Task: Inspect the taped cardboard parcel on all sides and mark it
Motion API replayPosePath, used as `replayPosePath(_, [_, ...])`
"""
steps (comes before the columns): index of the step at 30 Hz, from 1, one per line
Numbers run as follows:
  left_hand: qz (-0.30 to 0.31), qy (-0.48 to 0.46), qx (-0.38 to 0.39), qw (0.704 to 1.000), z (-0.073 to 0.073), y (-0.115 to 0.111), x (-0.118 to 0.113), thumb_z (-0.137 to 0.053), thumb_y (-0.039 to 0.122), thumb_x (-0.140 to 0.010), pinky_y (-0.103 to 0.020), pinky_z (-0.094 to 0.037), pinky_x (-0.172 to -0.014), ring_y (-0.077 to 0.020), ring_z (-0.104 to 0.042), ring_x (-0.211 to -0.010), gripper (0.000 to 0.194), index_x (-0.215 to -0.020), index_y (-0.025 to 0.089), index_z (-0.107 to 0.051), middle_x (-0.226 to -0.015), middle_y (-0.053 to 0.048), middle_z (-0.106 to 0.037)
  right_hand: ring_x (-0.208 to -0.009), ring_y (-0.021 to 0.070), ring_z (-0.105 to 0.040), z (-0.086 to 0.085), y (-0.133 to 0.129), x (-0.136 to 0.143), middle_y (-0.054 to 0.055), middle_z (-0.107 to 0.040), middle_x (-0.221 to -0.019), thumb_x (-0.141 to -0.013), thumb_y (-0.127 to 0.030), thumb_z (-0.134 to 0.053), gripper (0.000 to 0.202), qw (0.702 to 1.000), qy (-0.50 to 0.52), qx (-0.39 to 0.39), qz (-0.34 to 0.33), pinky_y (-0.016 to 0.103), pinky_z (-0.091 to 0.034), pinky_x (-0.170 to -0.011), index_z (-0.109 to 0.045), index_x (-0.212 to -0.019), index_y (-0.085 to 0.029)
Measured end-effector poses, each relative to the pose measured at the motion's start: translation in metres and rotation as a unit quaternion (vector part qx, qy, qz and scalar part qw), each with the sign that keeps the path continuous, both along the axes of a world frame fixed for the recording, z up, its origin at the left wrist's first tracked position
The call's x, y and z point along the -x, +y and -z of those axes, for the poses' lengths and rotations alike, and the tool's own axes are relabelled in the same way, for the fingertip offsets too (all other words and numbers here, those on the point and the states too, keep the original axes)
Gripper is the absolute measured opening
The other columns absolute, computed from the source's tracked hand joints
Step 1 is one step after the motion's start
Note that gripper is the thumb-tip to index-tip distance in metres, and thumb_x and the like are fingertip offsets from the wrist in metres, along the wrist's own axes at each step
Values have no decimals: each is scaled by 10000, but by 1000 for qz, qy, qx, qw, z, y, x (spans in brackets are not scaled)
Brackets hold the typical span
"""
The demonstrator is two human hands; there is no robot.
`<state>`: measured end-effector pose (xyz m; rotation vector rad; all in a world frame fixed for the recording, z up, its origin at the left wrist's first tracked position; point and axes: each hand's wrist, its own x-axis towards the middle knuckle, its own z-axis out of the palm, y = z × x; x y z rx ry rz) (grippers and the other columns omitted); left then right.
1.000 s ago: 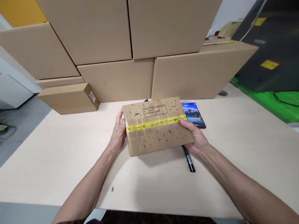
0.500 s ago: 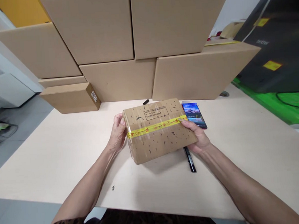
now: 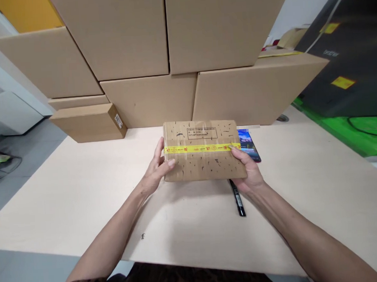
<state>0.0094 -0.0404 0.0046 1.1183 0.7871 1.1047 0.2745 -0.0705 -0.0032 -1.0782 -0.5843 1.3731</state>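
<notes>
Between my two hands is a small cardboard box [image 3: 203, 165], held above the table. Its face carries dark pen marks, a printed rectangle of text and a strip of yellow tape with red print. My left hand [image 3: 155, 170] grips the left side, thumb on the front and fingers along the edge. On the right edge, my right hand [image 3: 248, 171] has its thumb over the tape end; its other fingers are hidden behind the box. A black marker [image 3: 238, 199] lies on the table just below the right hand. Partly covered by the box is a phone [image 3: 249, 145] with a lit screen.
Large cardboard boxes [image 3: 150, 100] are stacked along the back of the pale table [image 3: 67, 199]. A flatter carton [image 3: 85, 124] with a label stands at the back left. To the right are a dark panel [image 3: 356, 58] and a green floor covering [image 3: 335, 132].
The box has turned from a slant to nearly level and shifted slightly up and right. My left thumb has moved onto its front face. The marker's cap at the back is now hidden.
</notes>
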Motion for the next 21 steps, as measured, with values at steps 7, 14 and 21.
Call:
replayPosePath(7, [-1,-39,-16,999,-4,-1,-3,-936,449,-719,-569,-348,-1335,-422,-418,-1621,974,-1596,332,-529,-1598,-86,-640,-1263,364,-765,7,-4,-1,38,-848,-1208,-637,-545,-945,537,998,-8,-55,-5,511,-646,-1052,-723,-1052,-287])
replayPosePath(14, [43,-20,6,999,-5,0,2,-927,577,-728,-588,-560,-1142,-471,-656,-1392,950,-1523,183,-588,-1411,-195,-754,-1490,337,-619,5,-12,-11,7,-710,-1535,-743,-476,-946,884,973,-108,-176,-98,531,-491,-1274,-562,-1537,-407])
replayPosePath(21, [43,-12,-56,997,-4,2,7,-990,454,-658,-563,-570,-1125,-435,-699,-1335,1009,-1546,224,-570,-1392,-157,-772,-1451,405,-622,9,-12,-20,90,-647,-1585,-748,-577,-927,1087,959,-159,-213,-98,638,-516,-1220,-385,-1669,-381])
